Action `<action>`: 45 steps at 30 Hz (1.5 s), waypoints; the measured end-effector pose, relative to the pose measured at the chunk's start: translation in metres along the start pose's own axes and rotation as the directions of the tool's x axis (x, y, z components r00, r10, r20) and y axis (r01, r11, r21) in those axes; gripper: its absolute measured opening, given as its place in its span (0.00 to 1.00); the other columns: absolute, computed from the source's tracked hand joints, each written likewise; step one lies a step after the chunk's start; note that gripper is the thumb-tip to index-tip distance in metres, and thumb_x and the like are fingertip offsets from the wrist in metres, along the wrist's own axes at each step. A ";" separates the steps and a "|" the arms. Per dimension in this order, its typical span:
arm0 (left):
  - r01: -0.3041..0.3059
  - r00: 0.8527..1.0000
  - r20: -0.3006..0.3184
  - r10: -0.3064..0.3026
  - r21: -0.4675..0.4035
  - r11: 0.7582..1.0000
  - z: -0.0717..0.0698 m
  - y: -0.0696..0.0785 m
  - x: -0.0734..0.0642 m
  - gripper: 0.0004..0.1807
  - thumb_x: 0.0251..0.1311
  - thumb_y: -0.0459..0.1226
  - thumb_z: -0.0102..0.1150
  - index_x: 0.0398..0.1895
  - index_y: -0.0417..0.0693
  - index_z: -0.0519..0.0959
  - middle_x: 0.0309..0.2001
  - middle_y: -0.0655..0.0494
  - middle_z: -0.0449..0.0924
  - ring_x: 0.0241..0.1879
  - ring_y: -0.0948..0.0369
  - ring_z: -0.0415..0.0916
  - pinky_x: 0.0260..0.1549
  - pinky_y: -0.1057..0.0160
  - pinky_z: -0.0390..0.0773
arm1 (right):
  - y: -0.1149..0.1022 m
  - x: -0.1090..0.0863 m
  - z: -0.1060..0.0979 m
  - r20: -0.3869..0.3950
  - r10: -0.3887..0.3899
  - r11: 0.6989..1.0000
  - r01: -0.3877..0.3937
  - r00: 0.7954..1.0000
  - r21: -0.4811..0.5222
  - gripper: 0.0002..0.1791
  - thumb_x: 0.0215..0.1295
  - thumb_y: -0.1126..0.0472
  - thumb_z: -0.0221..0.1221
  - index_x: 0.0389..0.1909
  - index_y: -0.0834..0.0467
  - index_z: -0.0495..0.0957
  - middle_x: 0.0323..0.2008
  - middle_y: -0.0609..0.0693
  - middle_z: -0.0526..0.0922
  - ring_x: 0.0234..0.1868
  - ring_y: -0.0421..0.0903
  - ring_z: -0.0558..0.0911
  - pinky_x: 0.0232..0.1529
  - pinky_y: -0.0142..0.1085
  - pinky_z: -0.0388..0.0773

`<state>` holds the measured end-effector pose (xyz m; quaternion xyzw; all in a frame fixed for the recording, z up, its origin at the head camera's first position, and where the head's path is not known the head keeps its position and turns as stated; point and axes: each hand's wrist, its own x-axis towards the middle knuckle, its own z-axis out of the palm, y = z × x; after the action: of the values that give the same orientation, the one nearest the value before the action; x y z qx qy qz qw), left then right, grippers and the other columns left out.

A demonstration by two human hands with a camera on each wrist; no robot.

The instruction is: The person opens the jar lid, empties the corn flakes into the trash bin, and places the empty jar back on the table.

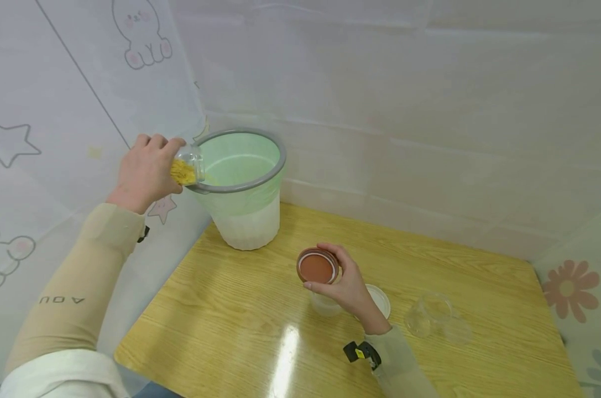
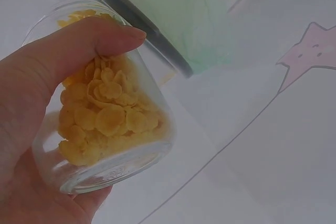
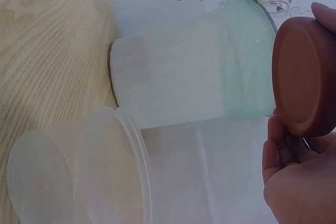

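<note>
My left hand (image 1: 148,168) grips a clear glass jar (image 2: 113,156) of yellow flakes (image 2: 107,114), which look like corn flakes. In the head view the jar is tipped on its side, its mouth at the rim of a white bin (image 1: 250,226) lined with a green bag (image 1: 240,160). My right hand (image 1: 352,290) holds a reddish-brown round lid (image 1: 317,268) between thumb and fingers, its inner side facing my head. Below that hand a clear plastic tub (image 3: 113,166) stands on the table, partly hidden in the head view.
A whitish round lid (image 1: 380,301) lies on the wooden table (image 1: 220,326), partly behind the right wrist. Clear, see-through containers (image 1: 432,315) sit farther right. Patterned white sheeting (image 1: 429,138) hangs behind and to the left, close to the bin.
</note>
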<state>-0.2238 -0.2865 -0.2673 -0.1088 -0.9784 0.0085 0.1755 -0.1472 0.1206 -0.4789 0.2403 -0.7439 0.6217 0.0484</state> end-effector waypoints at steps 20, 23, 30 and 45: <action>-0.050 0.999 -0.002 0.050 0.062 0.997 -0.001 0.004 0.006 0.51 0.37 0.32 0.82 0.70 0.40 0.66 0.54 0.32 0.70 0.55 0.33 0.63 0.42 0.33 0.75 | 0.004 0.000 -0.001 0.006 0.000 1.000 0.000 1.000 0.003 0.43 0.50 0.65 0.79 0.68 0.53 0.71 0.62 0.52 0.74 0.62 0.53 0.73 0.59 0.59 0.71; -0.048 0.999 0.007 0.047 0.064 0.997 -0.002 0.004 0.006 0.51 0.37 0.33 0.82 0.70 0.40 0.66 0.55 0.31 0.69 0.55 0.33 0.63 0.42 0.33 0.76 | 0.004 0.000 -0.001 0.006 0.005 1.000 -0.005 1.000 0.008 0.43 0.50 0.65 0.79 0.68 0.53 0.71 0.63 0.52 0.74 0.62 0.53 0.73 0.59 0.59 0.71; -0.052 0.999 0.018 0.051 0.076 0.996 -0.003 0.005 0.007 0.51 0.38 0.33 0.82 0.70 0.40 0.65 0.55 0.32 0.69 0.56 0.33 0.62 0.43 0.33 0.76 | -0.003 -0.001 -0.001 0.009 0.011 1.000 -0.011 1.000 0.005 0.44 0.50 0.67 0.79 0.69 0.55 0.71 0.63 0.53 0.73 0.62 0.54 0.72 0.59 0.59 0.72; -0.111 0.993 -0.030 0.116 0.119 0.987 -0.001 0.005 0.008 0.48 0.33 0.29 0.80 0.66 0.40 0.69 0.52 0.31 0.72 0.52 0.34 0.65 0.49 0.37 0.74 | 0.004 0.000 -0.002 0.003 0.017 1.000 -0.017 1.000 -0.007 0.45 0.48 0.67 0.79 0.69 0.55 0.71 0.64 0.53 0.74 0.63 0.54 0.72 0.60 0.59 0.70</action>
<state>-0.2295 -0.2796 -0.2642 -0.1539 -0.9650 0.0738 0.1990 -0.1491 0.1229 -0.4821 0.2347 -0.7484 0.6189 0.0426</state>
